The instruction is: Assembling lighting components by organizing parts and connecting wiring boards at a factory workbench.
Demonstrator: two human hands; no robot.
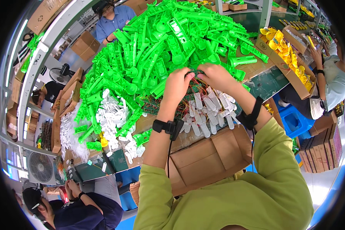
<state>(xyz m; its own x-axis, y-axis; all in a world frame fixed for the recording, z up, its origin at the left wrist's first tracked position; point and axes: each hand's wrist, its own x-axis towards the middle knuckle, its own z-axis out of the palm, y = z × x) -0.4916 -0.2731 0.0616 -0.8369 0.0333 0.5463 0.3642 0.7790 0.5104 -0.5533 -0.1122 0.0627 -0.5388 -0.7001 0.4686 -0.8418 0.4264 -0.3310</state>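
Observation:
My left hand (176,85) and my right hand (219,78) meet at the front of a heap of bright green plastic shells (149,50). Between their pinched fingertips is a small dark green circuit board (196,71). Thin red and yellow wires (183,106) lie just below it. Under my wrists lies a bunch of white plastic pieces (205,111), tangled with the wires. More circuit boards (151,105) spread to the left of them. The fingers cover part of the held board.
An open cardboard box (211,153) sits at the table's near edge, close to my body. Loose white parts (111,115) are heaped on the left. At right stands a box of yellow parts (287,57). Co-workers sit nearby, one at lower left (76,207).

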